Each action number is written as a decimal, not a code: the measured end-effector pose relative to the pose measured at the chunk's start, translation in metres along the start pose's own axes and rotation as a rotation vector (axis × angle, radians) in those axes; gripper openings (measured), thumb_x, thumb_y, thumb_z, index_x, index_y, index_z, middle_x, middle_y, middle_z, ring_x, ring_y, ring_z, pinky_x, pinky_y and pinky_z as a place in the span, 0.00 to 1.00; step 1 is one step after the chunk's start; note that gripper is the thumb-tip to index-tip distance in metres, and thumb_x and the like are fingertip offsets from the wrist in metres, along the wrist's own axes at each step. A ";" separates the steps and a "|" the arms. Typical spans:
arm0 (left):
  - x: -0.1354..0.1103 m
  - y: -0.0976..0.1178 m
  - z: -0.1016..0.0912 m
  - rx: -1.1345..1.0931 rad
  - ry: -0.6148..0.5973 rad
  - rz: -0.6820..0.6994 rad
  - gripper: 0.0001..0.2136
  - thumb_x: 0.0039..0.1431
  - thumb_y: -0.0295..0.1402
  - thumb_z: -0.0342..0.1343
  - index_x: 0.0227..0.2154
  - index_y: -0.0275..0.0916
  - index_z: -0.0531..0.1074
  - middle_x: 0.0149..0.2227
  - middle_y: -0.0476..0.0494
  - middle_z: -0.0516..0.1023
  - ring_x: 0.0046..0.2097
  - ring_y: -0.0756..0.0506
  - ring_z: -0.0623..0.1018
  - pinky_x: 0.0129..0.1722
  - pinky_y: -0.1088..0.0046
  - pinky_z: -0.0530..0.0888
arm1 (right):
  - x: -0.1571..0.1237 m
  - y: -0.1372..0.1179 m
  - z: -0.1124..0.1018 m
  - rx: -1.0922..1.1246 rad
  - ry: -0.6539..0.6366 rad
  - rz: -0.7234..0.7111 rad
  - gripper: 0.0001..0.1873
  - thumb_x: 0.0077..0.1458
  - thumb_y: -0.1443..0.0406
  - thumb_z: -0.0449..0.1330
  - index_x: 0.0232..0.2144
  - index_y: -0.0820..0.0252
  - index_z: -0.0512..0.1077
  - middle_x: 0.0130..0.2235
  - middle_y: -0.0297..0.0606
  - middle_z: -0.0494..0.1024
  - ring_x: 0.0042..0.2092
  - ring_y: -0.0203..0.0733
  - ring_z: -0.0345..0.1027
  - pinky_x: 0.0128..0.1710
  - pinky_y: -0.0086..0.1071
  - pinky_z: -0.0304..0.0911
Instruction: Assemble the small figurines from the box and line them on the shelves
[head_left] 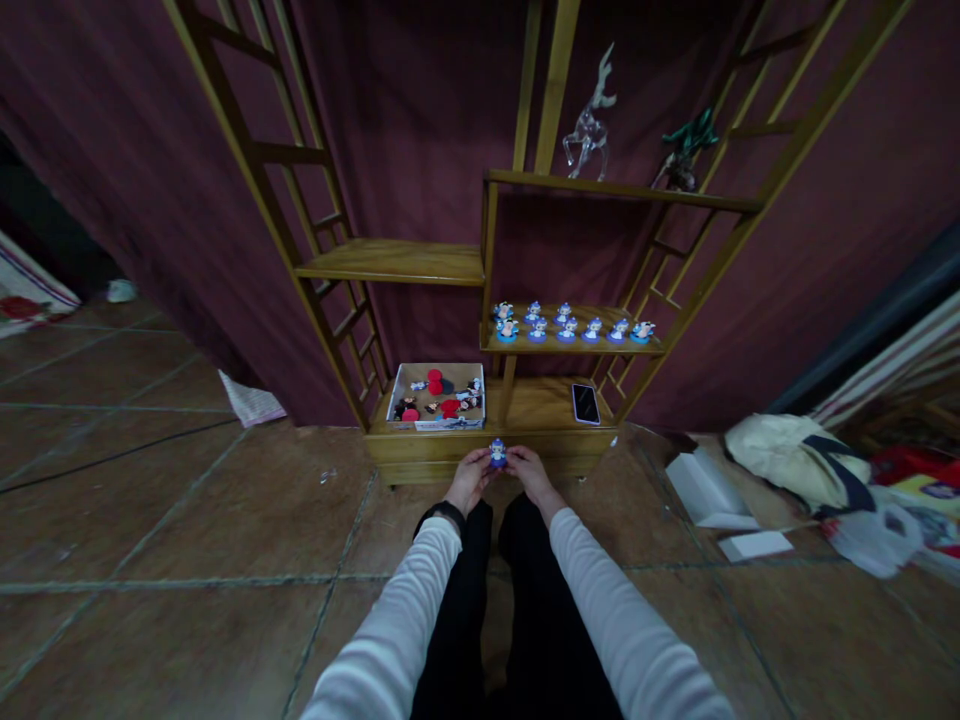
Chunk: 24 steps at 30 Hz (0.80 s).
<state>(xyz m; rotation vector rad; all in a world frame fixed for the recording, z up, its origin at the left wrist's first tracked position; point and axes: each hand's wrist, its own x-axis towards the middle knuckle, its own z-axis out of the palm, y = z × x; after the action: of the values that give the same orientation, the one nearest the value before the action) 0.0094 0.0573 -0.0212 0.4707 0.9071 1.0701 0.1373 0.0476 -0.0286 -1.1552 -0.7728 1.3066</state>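
Note:
Between my two hands is a small purple-and-white figurine [498, 454], upright on a purple base. My left hand [471, 476] pinches it from the left and my right hand [531, 472] from the right, in front of the low wooden cabinet. Similar figurines [567, 330] stand in two rows on the shelf [577, 346] above, some with light-blue bases. On the cabinet top, left of centre, an open cardboard box [437, 424] holds several more figurines with red, black and white parts [450, 408].
A dark-screened tablet or phone [586, 404] lies on the cabinet top at right. A clear deer ornament [589, 130] and a green ornament [684, 150] stand on the upper shelf. White boxes [705, 490], a cloth bag [795, 460] and plastic bags [877, 538] lie on the tiled floor at right.

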 end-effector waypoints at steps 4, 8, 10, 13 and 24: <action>0.000 0.000 0.001 0.015 0.011 0.014 0.05 0.49 0.24 0.59 0.30 0.35 0.69 0.28 0.44 0.77 0.29 0.50 0.77 0.33 0.72 0.75 | -0.002 -0.003 0.001 -0.041 0.007 0.003 0.17 0.30 0.56 0.67 0.23 0.60 0.69 0.27 0.33 0.72 0.29 0.36 0.66 0.32 0.31 0.62; -0.002 -0.001 0.002 0.022 0.008 0.030 0.05 0.49 0.22 0.58 0.28 0.35 0.69 0.27 0.45 0.76 0.29 0.50 0.77 0.34 0.72 0.75 | -0.004 -0.006 0.002 -0.071 0.030 0.018 0.16 0.29 0.58 0.67 0.22 0.60 0.69 0.25 0.32 0.72 0.29 0.36 0.65 0.30 0.30 0.61; -0.002 -0.001 0.003 0.027 0.012 0.035 0.05 0.48 0.22 0.59 0.27 0.35 0.69 0.28 0.45 0.76 0.30 0.50 0.77 0.35 0.72 0.75 | -0.004 -0.006 0.003 -0.085 0.040 0.024 0.16 0.30 0.58 0.66 0.22 0.59 0.68 0.26 0.33 0.72 0.29 0.36 0.65 0.30 0.29 0.61; -0.003 -0.001 0.004 0.037 0.015 0.040 0.05 0.47 0.23 0.60 0.27 0.35 0.69 0.28 0.45 0.77 0.30 0.50 0.77 0.35 0.72 0.75 | -0.004 -0.005 0.002 -0.091 0.042 0.014 0.15 0.30 0.58 0.66 0.22 0.59 0.68 0.26 0.33 0.73 0.30 0.36 0.66 0.30 0.29 0.61; 0.001 -0.005 0.005 0.122 0.049 0.113 0.06 0.42 0.24 0.62 0.24 0.34 0.70 0.24 0.46 0.76 0.28 0.49 0.76 0.33 0.72 0.74 | 0.001 0.000 0.000 -0.223 0.043 -0.044 0.11 0.32 0.60 0.63 0.20 0.59 0.67 0.23 0.31 0.72 0.29 0.37 0.65 0.29 0.28 0.58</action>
<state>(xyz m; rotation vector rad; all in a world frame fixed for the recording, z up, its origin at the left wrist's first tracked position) 0.0162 0.0569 -0.0226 0.6054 1.0025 1.1366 0.1377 0.0489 -0.0292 -1.3309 -0.9249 1.1770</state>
